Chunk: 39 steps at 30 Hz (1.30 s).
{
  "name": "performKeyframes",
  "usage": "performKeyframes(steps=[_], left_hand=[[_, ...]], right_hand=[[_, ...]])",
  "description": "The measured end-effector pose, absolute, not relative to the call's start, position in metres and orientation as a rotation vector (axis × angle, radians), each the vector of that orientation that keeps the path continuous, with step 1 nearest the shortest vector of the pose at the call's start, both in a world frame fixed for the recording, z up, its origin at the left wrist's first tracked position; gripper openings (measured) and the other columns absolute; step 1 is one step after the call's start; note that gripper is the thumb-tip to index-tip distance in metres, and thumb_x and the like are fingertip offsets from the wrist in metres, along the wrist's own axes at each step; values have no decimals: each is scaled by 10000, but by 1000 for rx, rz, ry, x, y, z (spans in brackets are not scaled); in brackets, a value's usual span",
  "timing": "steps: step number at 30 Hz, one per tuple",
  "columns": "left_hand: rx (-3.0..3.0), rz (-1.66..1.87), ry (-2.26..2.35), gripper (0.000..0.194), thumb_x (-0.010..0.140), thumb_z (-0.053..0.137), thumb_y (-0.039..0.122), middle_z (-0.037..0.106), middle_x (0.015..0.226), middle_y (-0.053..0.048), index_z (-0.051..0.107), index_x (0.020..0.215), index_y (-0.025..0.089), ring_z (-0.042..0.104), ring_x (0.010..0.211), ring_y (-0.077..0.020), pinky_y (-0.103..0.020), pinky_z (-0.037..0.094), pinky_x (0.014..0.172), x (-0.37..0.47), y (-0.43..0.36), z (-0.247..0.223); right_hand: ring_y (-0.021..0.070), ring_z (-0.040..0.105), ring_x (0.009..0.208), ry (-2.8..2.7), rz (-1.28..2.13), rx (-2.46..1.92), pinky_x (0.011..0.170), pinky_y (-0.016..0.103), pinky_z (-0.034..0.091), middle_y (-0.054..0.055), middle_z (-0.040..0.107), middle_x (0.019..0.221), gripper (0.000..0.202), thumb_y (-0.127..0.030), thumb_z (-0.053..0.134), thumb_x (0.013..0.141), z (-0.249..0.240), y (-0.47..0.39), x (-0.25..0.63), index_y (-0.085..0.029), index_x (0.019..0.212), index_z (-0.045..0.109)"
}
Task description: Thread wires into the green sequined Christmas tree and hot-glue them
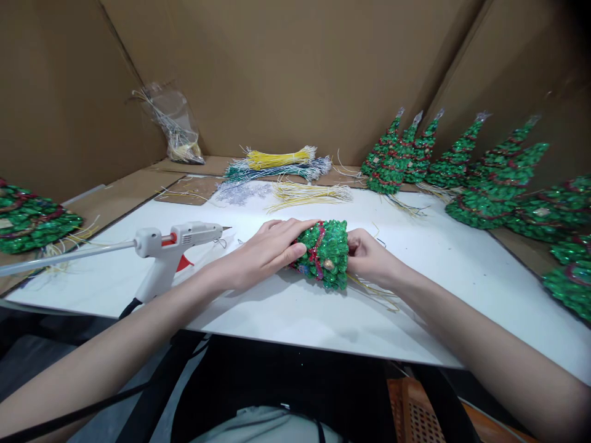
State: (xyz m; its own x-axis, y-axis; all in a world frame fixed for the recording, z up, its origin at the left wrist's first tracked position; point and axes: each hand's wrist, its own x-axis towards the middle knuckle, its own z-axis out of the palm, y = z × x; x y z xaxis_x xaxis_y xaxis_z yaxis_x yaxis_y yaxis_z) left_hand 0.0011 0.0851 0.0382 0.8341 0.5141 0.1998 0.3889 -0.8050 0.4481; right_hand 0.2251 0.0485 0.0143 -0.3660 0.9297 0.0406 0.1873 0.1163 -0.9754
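A small green tinsel Christmas tree (329,253) lies on its side on the white tabletop (429,295), its base facing right. Red garland and small ornaments wind around it. My left hand (277,249) wraps over the tree from the left and grips it, hiding its tip. At the base, my right hand (369,255) has its fingers curled inside the opening; the fingertips and anything between them are hidden. Thin yellow wires (376,292) trail out under the base, below my right hand.
A white hot glue gun (161,246) stands at left, nozzle toward my left hand. Bundles of yellow wires (281,158) and clear glittery pieces (244,192) lie at the back. More finished-looking trees (457,154) stand at right, another tree (32,218) at far left. Cardboard walls (286,74) enclose the table.
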Motion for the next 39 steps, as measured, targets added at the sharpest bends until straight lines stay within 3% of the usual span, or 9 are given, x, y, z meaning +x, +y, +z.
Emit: performKeyframes(steps=[14, 31, 39], left_hand=[[2618, 442, 645, 503, 1037, 263, 453, 452, 1483, -75, 294, 1486, 227, 396, 1335, -250, -392, 249, 1125, 1, 88, 40], [2589, 415, 572, 522, 1037, 257, 443, 394, 1528, -71, 268, 1510, 221, 357, 1368, -249, -390, 236, 1143, -2, 92, 40], [2581, 400, 614, 518, 1035, 276, 440, 466, 1454, -80, 290, 1500, 214, 408, 1320, -252, -390, 232, 1150, 0, 92, 41]], right_hand=[[126, 468, 578, -1668, 1308, -1121, 586, 267, 408, -22, 517, 543, 315, -336, 794, 607, 17, 47, 224, -166, 537, 538], [135, 495, 582, -1681, 1285, -1145, 573, 272, 418, -6, 570, 574, 307, -388, 791, 624, 14, 47, 225, -151, 576, 601], [152, 520, 596, -1706, 1240, -1156, 573, 279, 437, 12, 606, 583, 272, -378, 789, 628, 17, 48, 225, -157, 592, 633]])
